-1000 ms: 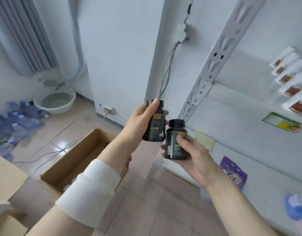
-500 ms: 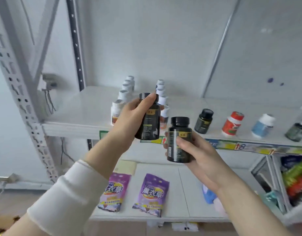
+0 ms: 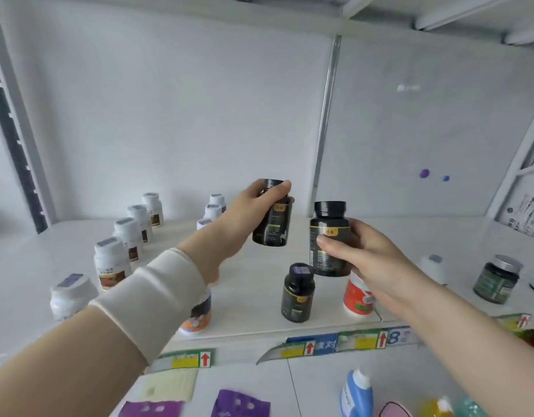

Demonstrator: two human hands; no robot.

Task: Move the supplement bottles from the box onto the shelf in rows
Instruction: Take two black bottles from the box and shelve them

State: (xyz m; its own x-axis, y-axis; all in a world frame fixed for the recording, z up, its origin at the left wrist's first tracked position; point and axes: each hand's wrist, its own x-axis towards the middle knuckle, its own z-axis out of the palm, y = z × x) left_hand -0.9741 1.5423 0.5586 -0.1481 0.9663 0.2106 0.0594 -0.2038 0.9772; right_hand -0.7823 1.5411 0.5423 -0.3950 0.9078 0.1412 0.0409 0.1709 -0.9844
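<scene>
Left bottle (image 3: 271, 225), right bottle (image 3: 329, 245) now closer over shelf (image 3: 253, 284); edge label (image 3: 395, 337) "8".

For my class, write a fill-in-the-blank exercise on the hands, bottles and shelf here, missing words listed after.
1. The left hand grips the far bottle and the right hand grips the near bottle; both caps are ____.
2. In the picture, the far bottle appears ____ than the near bottle.
3. Right of the lone black bottle on the shelf stands a squat bottle with a ____ label.
4. The row of bottles at the shelf's left has ____ bodies.
Missing words: black, higher, red, white.
</scene>
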